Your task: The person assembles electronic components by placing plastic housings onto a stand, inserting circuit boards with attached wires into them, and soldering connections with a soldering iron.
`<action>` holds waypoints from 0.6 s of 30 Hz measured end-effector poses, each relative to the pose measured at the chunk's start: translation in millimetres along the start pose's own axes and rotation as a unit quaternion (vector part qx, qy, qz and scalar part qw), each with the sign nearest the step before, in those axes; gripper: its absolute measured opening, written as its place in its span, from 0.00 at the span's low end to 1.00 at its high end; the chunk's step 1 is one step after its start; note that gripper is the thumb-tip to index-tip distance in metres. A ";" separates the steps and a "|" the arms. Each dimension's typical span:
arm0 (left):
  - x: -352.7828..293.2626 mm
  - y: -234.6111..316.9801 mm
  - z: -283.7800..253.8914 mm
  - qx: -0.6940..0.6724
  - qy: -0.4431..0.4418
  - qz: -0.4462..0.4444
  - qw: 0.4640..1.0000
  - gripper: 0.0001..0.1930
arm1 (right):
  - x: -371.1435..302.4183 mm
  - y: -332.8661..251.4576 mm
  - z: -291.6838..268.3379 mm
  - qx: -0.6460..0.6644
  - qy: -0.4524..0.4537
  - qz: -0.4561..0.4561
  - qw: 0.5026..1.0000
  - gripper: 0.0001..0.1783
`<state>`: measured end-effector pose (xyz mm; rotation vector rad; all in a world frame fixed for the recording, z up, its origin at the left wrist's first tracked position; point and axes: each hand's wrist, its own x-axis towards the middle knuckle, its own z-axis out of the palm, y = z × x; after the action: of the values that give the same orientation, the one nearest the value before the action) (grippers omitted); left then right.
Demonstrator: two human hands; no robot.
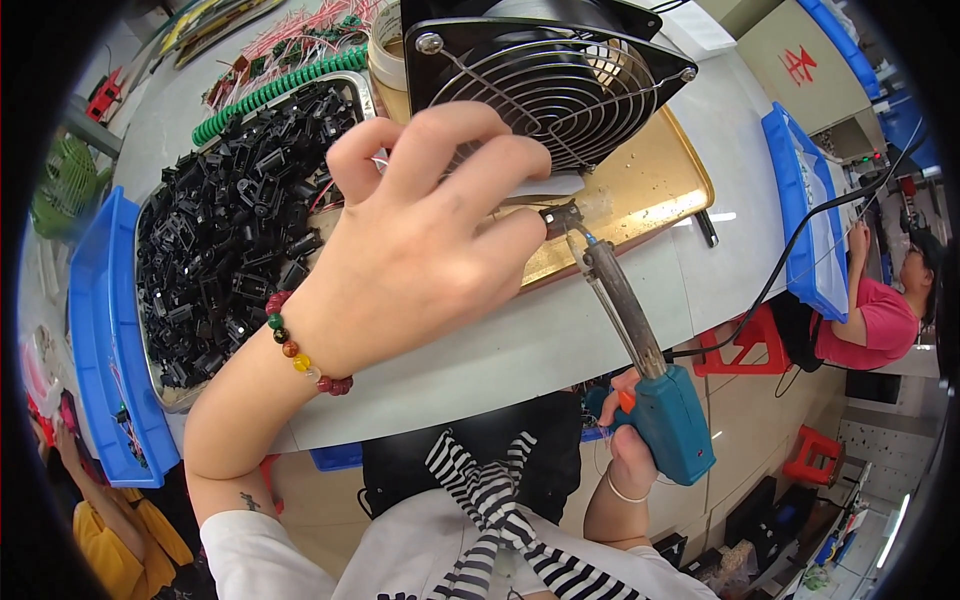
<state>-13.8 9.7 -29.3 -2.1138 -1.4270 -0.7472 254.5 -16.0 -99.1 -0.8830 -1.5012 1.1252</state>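
Observation:
My right hand is closed around the handle of a teal soldering gun, a finger at its orange trigger. The gun's long metal barrel points up and left. Its tip is right by a small black plastic part, and I cannot tell whether they touch. My left hand, with a bead bracelet at the wrist, pinches that part between finger and thumb over a gold-coloured tray. The back of the hand hides most of the grip. Thin wires show near its fingers.
A black fan with a wire guard stands just beyond my left hand. At the left, a metal tray holds many black parts, beside a blue bin. A black cable runs right from the gun. Co-workers sit at both sides.

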 end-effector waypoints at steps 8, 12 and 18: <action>1.4 3.5 -1.2 -0.008 0.023 -0.052 0.998 0.07 | -1.8 0.9 -1.0 -0.041 -0.007 -0.005 0.999 0.14; 1.2 5.4 -1.6 -0.006 0.023 -0.066 0.998 0.07 | -0.7 0.7 0.4 -0.056 0.009 -0.019 0.998 0.12; 0.8 2.4 -1.6 -0.010 0.035 -0.046 0.998 0.08 | -2.5 3.5 -3.5 -0.053 0.015 -0.021 0.998 0.14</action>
<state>-11.6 8.4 -27.8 -2.0274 -1.4930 -0.8651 258.3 -16.6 -103.0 -0.9324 -1.5580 1.0055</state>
